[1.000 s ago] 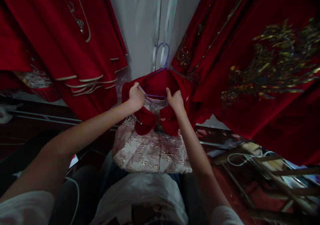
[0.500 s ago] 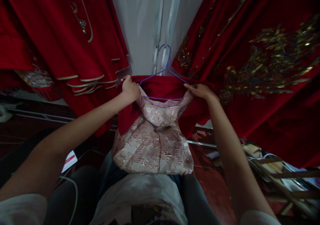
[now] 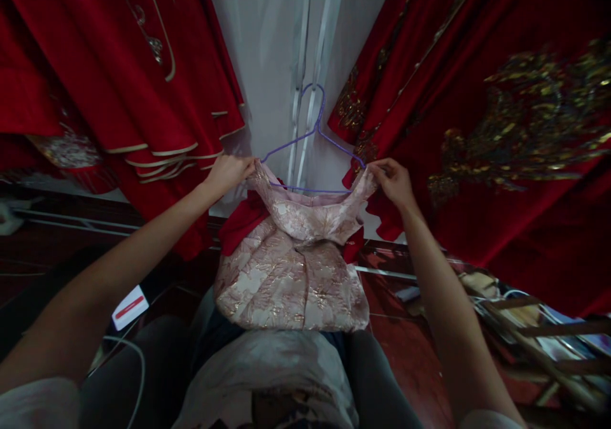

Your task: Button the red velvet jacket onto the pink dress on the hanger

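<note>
Held a pale pink, gold-threaded brocade dress (image 3: 286,282) by both shoulder straps, in front of the torso and beneath a purple hanger (image 3: 319,123). Pinched the left strap in the grip of the left hand (image 3: 230,172), thumb and fingers pressed together on the cloth, some fingertips out of sight. Pinched the right strap in the grip of the right hand (image 3: 395,184), with the lower fingers curled partly from view. Showed the hanger's lower bar across the neckline, its ends lost behind the straps. Aligned the hook with pale metal strips (image 3: 326,28) on a grey-white panel (image 3: 262,47); could not tell from this angle its true point of support.

Hid most of a red garment (image 3: 242,222) behind the dress, with only portions in sight at either side; could not make out its full shape. Had the hem just beside a light printed top (image 3: 272,365), contact unclear, the print cut off by the lower edge.

Worked between red hanging garments, cropped at the top: at left, a robe with pale-piped hems (image 3: 119,85); at right, gold embroidery (image 3: 506,149), blurred and sinking into shadow. Glimpsed past the left forearm (image 3: 138,251) a white card-like item with a red stripe (image 3: 130,307), too dim to identify, and a white cable (image 3: 142,372), cropped below. Caught at lower right a blurred wooden frame (image 3: 558,329) amid indistinct clutter, near reddish floor (image 3: 401,352).
</note>
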A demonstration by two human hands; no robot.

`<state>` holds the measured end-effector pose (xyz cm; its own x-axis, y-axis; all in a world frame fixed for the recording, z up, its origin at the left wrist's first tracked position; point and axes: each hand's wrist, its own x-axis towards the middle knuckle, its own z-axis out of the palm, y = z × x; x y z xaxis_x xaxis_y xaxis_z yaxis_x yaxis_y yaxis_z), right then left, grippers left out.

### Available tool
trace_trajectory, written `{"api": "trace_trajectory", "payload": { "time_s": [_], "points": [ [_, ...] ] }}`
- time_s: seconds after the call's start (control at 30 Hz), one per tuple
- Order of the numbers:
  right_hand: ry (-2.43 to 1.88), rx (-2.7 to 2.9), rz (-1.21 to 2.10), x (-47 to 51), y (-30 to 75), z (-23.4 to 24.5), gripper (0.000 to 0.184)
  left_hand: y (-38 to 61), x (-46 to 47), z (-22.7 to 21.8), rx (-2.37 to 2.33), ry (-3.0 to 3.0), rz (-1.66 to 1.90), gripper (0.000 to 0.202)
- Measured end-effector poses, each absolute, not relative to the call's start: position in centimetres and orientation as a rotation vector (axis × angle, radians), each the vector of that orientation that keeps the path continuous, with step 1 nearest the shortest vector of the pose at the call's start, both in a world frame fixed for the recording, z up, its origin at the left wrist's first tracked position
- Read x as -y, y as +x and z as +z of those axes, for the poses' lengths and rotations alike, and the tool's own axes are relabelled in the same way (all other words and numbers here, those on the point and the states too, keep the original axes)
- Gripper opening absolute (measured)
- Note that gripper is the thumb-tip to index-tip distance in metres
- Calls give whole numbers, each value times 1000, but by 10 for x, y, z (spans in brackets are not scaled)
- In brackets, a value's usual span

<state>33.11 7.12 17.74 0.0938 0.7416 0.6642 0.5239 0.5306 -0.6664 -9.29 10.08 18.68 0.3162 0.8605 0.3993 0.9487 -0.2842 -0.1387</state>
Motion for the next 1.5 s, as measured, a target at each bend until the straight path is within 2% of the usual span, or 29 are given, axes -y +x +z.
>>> {"api": "trace_trajectory", "payload": {
  "time_s": [0.23,0.33,0.43,0.53,0.67,0.8,1.0,1.5],
  "points": [
    [-1308,1088,-16,-58,348,132,22,-113,-97,159,1709,-2155,-240,47],
    [-1455,1042,124,-44,343,100,22,-117,-84,144,1668,-2296,-150,44],
    [-1439,1188,343,-32,326,83,25,-101,-69,142,1339,-2616,-211,40],
    [-1309,1344,387,-23,301,94,29,-68,-65,151,906,-2798,-453,34],
    [-1272,1544,161,-16,277,131,26,-21,-80,154,737,-2800,-683,28],
    [-1319,1575,-67,-13,282,152,24,6,-89,135,727,-2820,-672,26],
    [-1448,1283,-340,-17,337,135,25,-1,-65,118,818,-2814,-779,25],
    [-1359,1257,-361,-14,334,144,26,-6,-58,123,844,-2838,-799,27]
  ]
}}
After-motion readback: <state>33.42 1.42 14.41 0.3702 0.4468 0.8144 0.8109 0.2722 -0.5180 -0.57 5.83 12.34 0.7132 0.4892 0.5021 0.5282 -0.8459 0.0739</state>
